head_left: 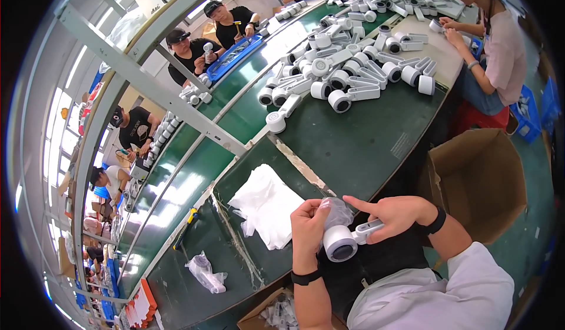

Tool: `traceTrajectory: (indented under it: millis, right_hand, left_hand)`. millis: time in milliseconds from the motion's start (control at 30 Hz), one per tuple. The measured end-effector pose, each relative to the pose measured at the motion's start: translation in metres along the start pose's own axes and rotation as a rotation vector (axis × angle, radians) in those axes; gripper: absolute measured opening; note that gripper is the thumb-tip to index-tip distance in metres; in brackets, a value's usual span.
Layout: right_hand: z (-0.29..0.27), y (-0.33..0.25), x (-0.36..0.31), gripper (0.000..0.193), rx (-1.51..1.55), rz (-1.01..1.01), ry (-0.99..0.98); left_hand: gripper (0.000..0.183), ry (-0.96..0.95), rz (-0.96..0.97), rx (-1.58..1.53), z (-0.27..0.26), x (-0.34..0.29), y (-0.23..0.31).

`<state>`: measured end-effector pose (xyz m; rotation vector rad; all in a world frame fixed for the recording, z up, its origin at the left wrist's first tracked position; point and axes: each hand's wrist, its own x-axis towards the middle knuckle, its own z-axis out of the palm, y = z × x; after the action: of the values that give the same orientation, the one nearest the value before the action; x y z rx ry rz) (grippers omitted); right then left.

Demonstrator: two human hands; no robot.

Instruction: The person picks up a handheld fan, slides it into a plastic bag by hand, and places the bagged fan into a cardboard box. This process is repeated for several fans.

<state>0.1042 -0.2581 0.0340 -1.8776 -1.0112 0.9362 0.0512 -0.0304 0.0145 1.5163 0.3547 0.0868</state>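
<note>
At the table's near edge, our R hand grips the white device by its handle, prob. leaving the index free; L hand pinches the clear bag just beside. White wrap stack near, prob. for reach; device pile beyond.

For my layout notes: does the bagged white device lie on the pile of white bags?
No, the bagged device lies on the green tabletop, apart from the white bags.

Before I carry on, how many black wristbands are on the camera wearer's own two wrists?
2: one wristband behind the left hand, a second wristband behind the right hand. None seems hidden.
</note>
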Motion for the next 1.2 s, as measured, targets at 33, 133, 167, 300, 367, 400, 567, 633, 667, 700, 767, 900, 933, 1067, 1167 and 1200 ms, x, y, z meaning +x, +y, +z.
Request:
traceTrajectory:
  millis: [33,133,167,300,367,400,567,633,667,700,767,900,933,1067,1167,1200]
  right_hand:
    - [0.0,0.001,0.004,0.096,-0.003,-0.002,-0.002]
    - [-0.003,0.004,0.012,0.09,-0.071,0.001,0.023]
    - [-0.007,-0.001,0.012,0.084,-0.011,0.043,-0.038]
    - [-0.001,-0.001,0.014,0.07,0.135,0.103,-0.006]
    - [0.005,-0.001,0.015,0.071,0.224,0.141,0.049]
    - [0.008,-0.003,0.015,0.071,0.224,0.142,0.049]
    - [0.025,0.004,0.025,0.069,0.453,0.165,0.147]
    - [0.035,0.011,0.032,0.07,0.641,0.129,0.169]
    - [0.037,0.009,0.033,0.07,0.64,0.126,0.168]
    - [0.04,0.005,0.034,0.07,0.745,0.107,0.188]
    - [0.043,0.001,0.037,0.07,0.849,0.086,0.206]
    - [0.044,0.003,0.038,0.069,0.949,0.094,0.133]
    - [0.044,0.004,0.038,0.068,0.965,0.11,0.098]
    - [0.044,0.007,0.042,0.067,1.135,0.082,0.078]
    - [0.053,0.012,0.05,0.065,1.316,0.057,0.062]
    - [0.053,0.01,0.051,0.065,1.314,0.057,0.061]
  left_hand:
    - [0.013,-0.013,0.023,-0.011,-0.001,0.0,-0.001]
    - [0.013,-0.047,0.025,0.03,-0.005,-0.002,0.001]
    - [0.013,-0.046,0.026,0.03,-0.008,-0.002,0.002]
    - [0.014,-0.036,0.037,0.043,-0.015,-0.006,0.004]
    - [0.014,-0.019,0.045,0.042,-0.014,-0.007,0.004]
    - [0.013,0.007,0.089,0.048,-0.014,-0.008,0.004]
    - [0.011,0.162,0.291,0.385,-0.004,-0.014,0.003]
    - [0.011,0.191,0.644,0.517,0.001,-0.016,-0.001]
    - [0.011,0.194,0.646,0.518,0.001,-0.018,-0.001]
    - [0.012,0.216,0.687,0.55,0.002,-0.02,-0.001]
    - [0.013,0.24,0.729,0.584,0.001,-0.024,0.0]
    - [0.013,0.213,0.661,0.56,-0.012,-0.027,0.006]
    - [0.013,0.185,0.639,0.558,-0.017,-0.028,0.009]
    - [0.024,-0.015,0.45,0.367,-0.034,-0.028,0.004]
    - [0.026,0.04,0.382,0.248,-0.025,-0.03,-0.007]
    - [0.026,0.042,0.382,0.247,-0.023,-0.03,-0.008]
